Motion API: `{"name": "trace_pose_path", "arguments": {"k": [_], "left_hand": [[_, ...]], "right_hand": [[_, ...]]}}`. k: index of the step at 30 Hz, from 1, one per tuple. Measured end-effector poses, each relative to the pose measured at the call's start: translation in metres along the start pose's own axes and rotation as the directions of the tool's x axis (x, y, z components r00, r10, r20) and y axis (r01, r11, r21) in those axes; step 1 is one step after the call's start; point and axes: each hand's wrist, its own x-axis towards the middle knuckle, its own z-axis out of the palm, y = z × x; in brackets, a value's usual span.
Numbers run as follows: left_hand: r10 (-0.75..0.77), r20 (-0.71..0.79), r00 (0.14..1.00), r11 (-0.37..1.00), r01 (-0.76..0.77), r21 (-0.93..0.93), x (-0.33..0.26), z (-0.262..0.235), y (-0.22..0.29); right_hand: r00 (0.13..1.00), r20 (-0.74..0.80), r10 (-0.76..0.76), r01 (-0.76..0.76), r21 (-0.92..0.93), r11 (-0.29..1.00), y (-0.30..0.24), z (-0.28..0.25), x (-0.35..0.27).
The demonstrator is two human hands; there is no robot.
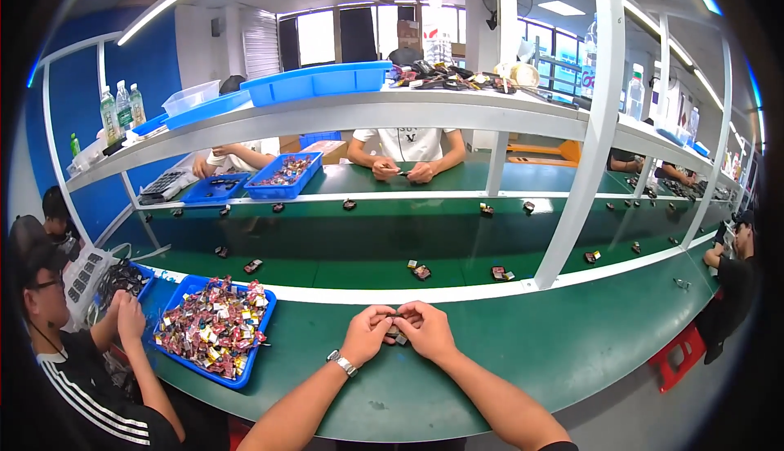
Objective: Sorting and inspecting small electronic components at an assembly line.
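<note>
My left hand and my right hand meet over the green bench. Their fingers pinch a small dark electronic part with a pale piece at its lower edge; most of it is hidden by the fingertips. A watch with a metal band is on my left wrist. Left of my hands stands a blue tray, heaped with small red, yellow, white and black electronic pieces.
Beyond a white rail, small assemblies lie spaced along the dark green conveyor. A white post rises to my right. An overhead shelf holds blue bins. Co-workers sit at left, opposite and far right.
</note>
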Motion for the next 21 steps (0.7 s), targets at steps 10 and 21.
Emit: {"name": "trace_pose_path", "arguments": {"k": [10,21], "left_hand": [[0.051,-0.049,0.997,0.997,-0.048,0.067,0.0,0.006,0.002],[0.062,-0.121,0.991,0.994,-0.05,0.097,0.001,-0.005,-0.001]], "right_hand": [[0.999,0.013,0.037,-0.038,0.028,0.999,0.0,-0.004,0.004],[0.837,-0.538,0.104,-0.306,-0.301,0.903,0.111,-0.106,0.108]]}}
